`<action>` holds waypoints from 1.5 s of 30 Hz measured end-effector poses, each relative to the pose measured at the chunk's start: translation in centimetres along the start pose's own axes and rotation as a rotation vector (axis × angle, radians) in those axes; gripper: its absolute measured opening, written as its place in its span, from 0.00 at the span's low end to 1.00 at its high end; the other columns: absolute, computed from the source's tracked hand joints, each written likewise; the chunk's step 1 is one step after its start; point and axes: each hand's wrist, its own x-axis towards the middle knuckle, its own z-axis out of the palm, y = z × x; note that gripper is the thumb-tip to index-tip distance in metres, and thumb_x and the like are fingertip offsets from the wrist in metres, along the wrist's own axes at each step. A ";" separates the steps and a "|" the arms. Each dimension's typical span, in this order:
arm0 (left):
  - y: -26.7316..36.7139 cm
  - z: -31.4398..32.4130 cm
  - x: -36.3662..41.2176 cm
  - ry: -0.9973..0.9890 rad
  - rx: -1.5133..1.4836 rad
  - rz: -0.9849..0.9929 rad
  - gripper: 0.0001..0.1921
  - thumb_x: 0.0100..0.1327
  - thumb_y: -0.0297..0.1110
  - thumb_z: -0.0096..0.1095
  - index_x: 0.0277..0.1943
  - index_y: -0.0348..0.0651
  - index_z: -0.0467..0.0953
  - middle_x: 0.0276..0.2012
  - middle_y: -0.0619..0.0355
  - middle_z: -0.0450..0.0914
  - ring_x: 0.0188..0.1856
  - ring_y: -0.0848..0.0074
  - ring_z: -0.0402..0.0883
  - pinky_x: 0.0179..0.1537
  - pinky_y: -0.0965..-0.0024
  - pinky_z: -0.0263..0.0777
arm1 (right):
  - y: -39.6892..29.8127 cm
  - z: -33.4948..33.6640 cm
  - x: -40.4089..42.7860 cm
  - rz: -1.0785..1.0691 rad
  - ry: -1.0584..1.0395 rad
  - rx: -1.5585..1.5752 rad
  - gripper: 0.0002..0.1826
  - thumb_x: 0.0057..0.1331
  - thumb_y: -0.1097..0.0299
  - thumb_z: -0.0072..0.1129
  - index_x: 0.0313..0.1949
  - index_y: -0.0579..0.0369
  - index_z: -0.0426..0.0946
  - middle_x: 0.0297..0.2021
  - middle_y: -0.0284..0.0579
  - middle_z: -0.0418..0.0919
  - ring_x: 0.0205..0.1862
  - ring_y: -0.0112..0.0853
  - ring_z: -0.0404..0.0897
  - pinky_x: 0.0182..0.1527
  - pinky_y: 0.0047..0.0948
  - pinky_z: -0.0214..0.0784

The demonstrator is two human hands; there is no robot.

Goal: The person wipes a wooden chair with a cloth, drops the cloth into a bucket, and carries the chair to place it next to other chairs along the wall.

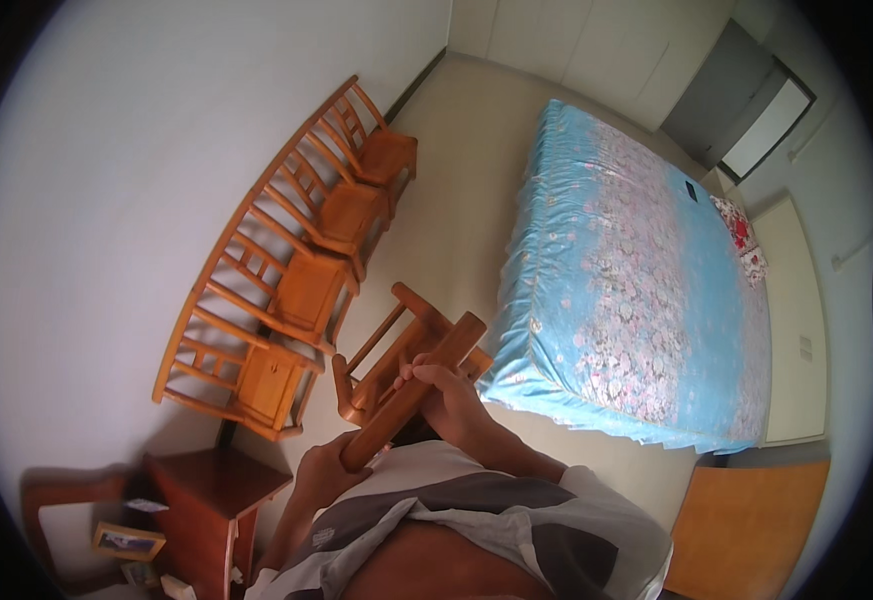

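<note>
A wooden chair (399,360) is in front of my body, seen from above and partly covered by its own thick top rail (387,424). My left hand (324,465) grips the near end of that rail, close to my shirt. Farther along it, my right hand (447,405) wraps around the wood with its fingers curled over the edge. Beyond the rail, other parts of the chair frame stick out towards the floor and the bed. Whether its legs touch the floor is hidden.
Several matching wooden chairs (312,292) stand in a row against the left wall. A bed with a blue floral cover (631,300) occupies the right side. At lower left is a dark red wooden cabinet (211,487) near a photo frame (128,541); a wooden panel (748,525) sits lower right.
</note>
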 end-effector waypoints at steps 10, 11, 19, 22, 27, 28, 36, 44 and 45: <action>5.2 -2.8 13.7 0.044 -0.026 -0.055 0.30 0.40 0.37 0.72 0.51 0.46 0.73 0.34 0.48 0.81 0.38 0.59 0.80 0.42 0.63 0.72 | -9.7 -1.2 12.9 0.035 -0.038 0.012 0.06 0.58 0.73 0.52 0.36 0.55 0.70 0.32 0.41 0.71 0.39 0.32 0.73 0.47 0.33 0.64; 5.7 -3.0 14.9 0.051 -0.061 -0.063 0.30 0.40 0.37 0.72 0.51 0.45 0.73 0.34 0.48 0.81 0.39 0.59 0.80 0.42 0.63 0.72 | -10.9 -1.1 13.6 0.038 -0.031 0.015 0.06 0.58 0.73 0.52 0.36 0.55 0.70 0.32 0.41 0.71 0.39 0.32 0.73 0.47 0.33 0.64; 7.7 -5.0 25.0 0.073 -0.083 -0.001 0.30 0.40 0.37 0.71 0.51 0.46 0.73 0.34 0.48 0.81 0.38 0.59 0.80 0.41 0.63 0.72 | -17.7 0.0 21.4 0.055 0.009 -0.068 0.09 0.58 0.69 0.55 0.38 0.55 0.69 0.31 0.41 0.74 0.38 0.29 0.74 0.44 0.31 0.66; 8.6 -6.1 30.2 0.025 -0.121 0.028 0.30 0.41 0.38 0.71 0.52 0.48 0.72 0.34 0.48 0.80 0.39 0.58 0.80 0.41 0.62 0.72 | -20.2 -0.8 24.8 -0.008 0.038 -0.063 0.08 0.59 0.73 0.51 0.38 0.54 0.68 0.33 0.39 0.71 0.40 0.32 0.72 0.46 0.35 0.64; 10.0 -8.6 39.8 -0.054 -0.086 0.117 0.30 0.42 0.38 0.69 0.53 0.50 0.72 0.35 0.47 0.80 0.38 0.57 0.79 0.42 0.61 0.71 | -25.0 -1.8 30.2 -0.084 0.134 0.005 0.07 0.59 0.74 0.49 0.38 0.54 0.68 0.33 0.40 0.71 0.41 0.34 0.72 0.47 0.36 0.63; 10.4 -9.2 41.6 -0.086 -0.069 0.164 0.30 0.42 0.39 0.69 0.53 0.51 0.71 0.35 0.47 0.80 0.38 0.57 0.79 0.42 0.61 0.71 | -26.1 -1.9 31.1 -0.118 0.168 0.043 0.07 0.59 0.75 0.49 0.38 0.54 0.68 0.33 0.40 0.71 0.41 0.34 0.71 0.48 0.36 0.62; 14.2 -12.5 53.6 -0.223 0.067 0.294 0.30 0.43 0.41 0.68 0.54 0.52 0.71 0.32 0.48 0.80 0.35 0.59 0.80 0.39 0.62 0.72 | -32.6 -3.4 37.3 -0.290 0.192 0.109 0.08 0.59 0.77 0.47 0.39 0.55 0.68 0.34 0.40 0.71 0.42 0.34 0.71 0.51 0.35 0.60; 19.4 -11.8 64.4 -0.185 0.103 0.296 0.29 0.44 0.43 0.69 0.53 0.52 0.72 0.31 0.48 0.80 0.35 0.58 0.79 0.39 0.61 0.72 | -41.4 -8.0 45.1 -0.242 0.188 0.204 0.07 0.59 0.77 0.49 0.37 0.55 0.69 0.33 0.41 0.71 0.41 0.34 0.71 0.51 0.34 0.60; 20.2 -11.6 65.4 -0.183 0.102 0.284 0.29 0.44 0.43 0.69 0.53 0.52 0.72 0.31 0.48 0.80 0.35 0.58 0.79 0.39 0.61 0.72 | -42.7 -8.5 46.1 -0.224 0.181 0.202 0.07 0.59 0.77 0.49 0.37 0.55 0.69 0.33 0.41 0.71 0.41 0.34 0.71 0.51 0.34 0.60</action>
